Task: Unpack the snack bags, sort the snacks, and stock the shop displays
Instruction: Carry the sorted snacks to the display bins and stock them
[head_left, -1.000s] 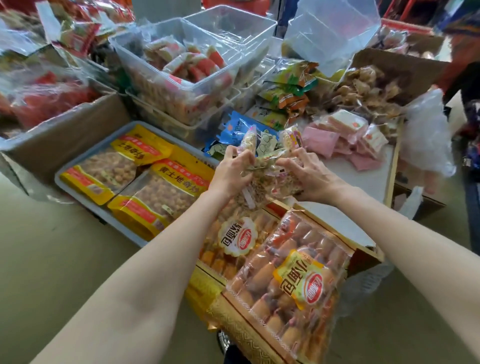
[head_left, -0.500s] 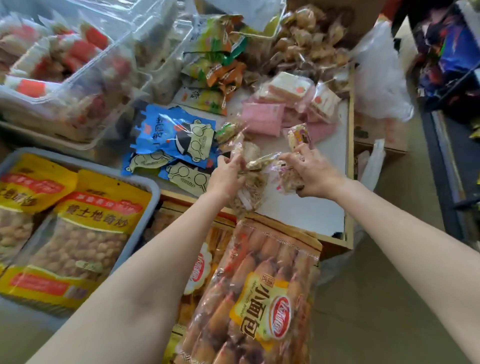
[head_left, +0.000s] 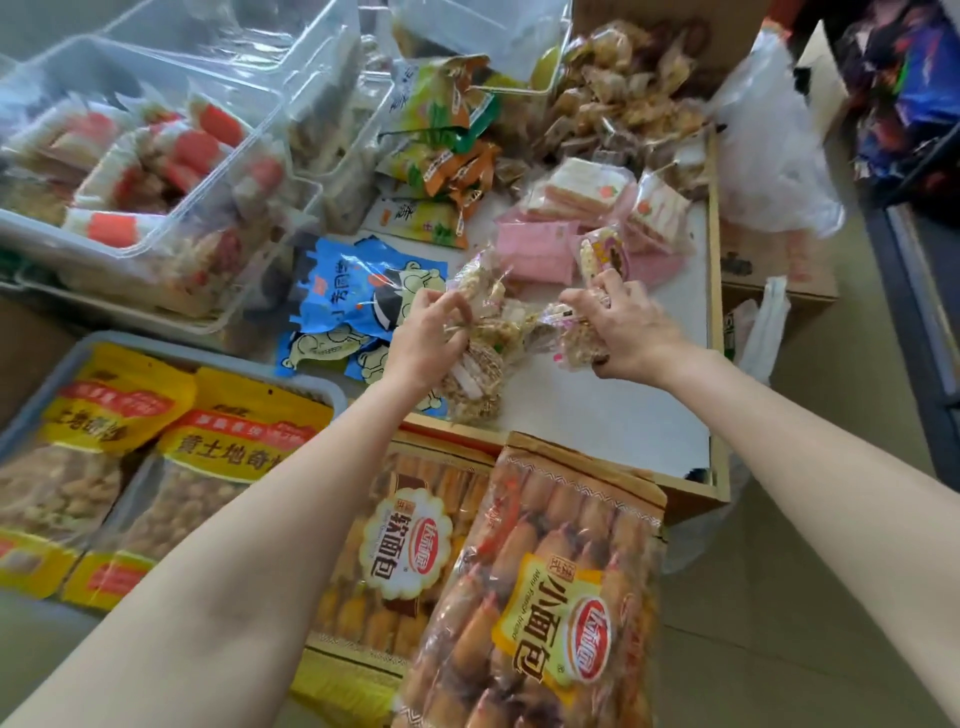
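A white bench (head_left: 613, 436) edged in pale wood is seen from above, crowded along its far side with loose snacks. Over it, a bunch of clear-wrapped grain bars (head_left: 475, 374) is gripped by the left hand (head_left: 426, 338), fingers curled round the wrappers, while a second clutch of small clear packets (head_left: 574, 343) is pinched in the right hand (head_left: 628, 332). Just beyond the hands, blue cartoon packets (head_left: 353, 296) are spread flat, pink wafer packs (head_left: 540, 244) are piled near the middle, and green and orange packets (head_left: 441, 156) are heaped behind them. A mound of brown wrapped sweets (head_left: 618, 104) is set at the far edge. To the left, clear plastic bins (head_left: 218, 171) are stacked, filled with red-and-white packs. A grey tray (head_left: 322, 389) holding yellow nut bags (head_left: 228, 452) is placed lower left, and two bread-roll bags (head_left: 550, 597) are laid nearest the camera. A beige floor (head_left: 779, 623) is visible on the right.
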